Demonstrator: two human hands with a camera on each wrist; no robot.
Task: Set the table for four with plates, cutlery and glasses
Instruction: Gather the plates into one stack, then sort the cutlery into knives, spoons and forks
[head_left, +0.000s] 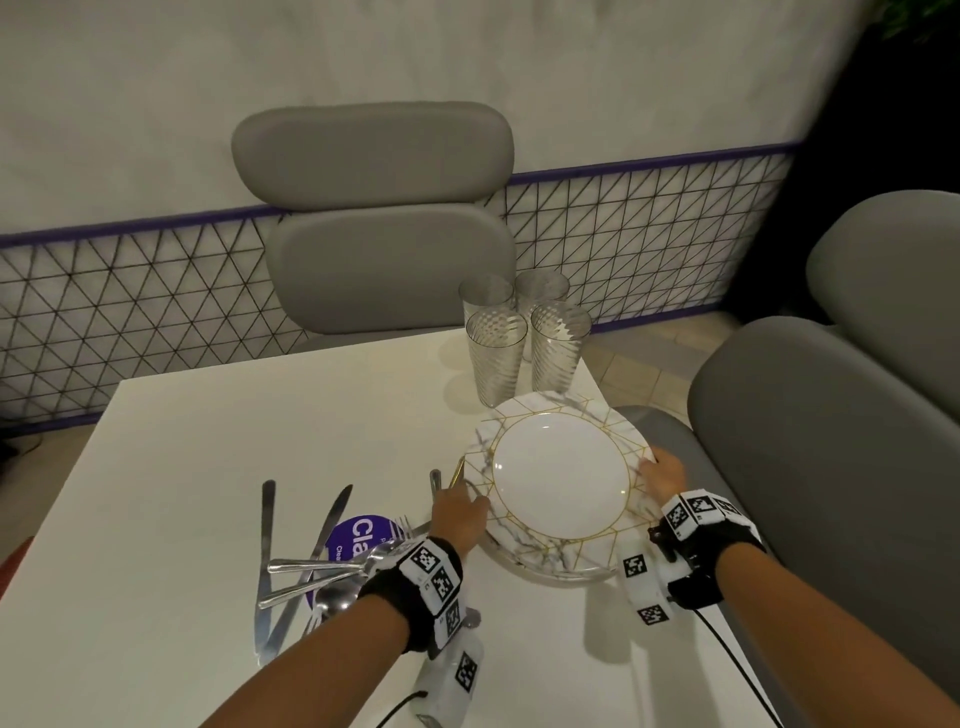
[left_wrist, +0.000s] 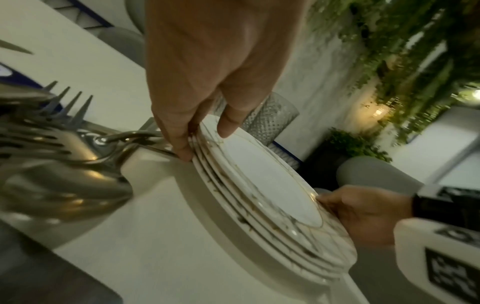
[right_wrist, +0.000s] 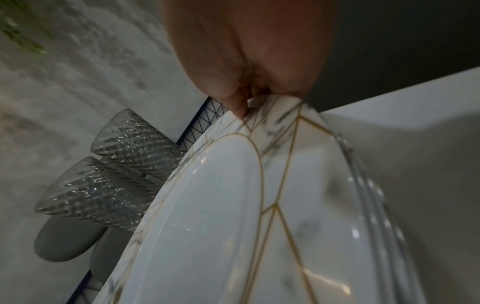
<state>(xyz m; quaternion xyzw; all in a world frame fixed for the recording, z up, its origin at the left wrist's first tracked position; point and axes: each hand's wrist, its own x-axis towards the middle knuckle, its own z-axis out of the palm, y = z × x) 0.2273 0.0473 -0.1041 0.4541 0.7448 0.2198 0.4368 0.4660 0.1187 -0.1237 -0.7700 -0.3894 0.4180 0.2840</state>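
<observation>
While the plates (head_left: 558, 486) sit stacked at the table's (head_left: 208, 467) near right corner, they are flanked by both hands — left hand (head_left: 460, 514) at the left rim, right hand (head_left: 665, 475) at the right. Each hand is seen pinching the rim, thumb above, fingers at the edge. Glasses (head_left: 524, 338) stand just behind; cutlery (head_left: 311, 566) lies left.
</observation>
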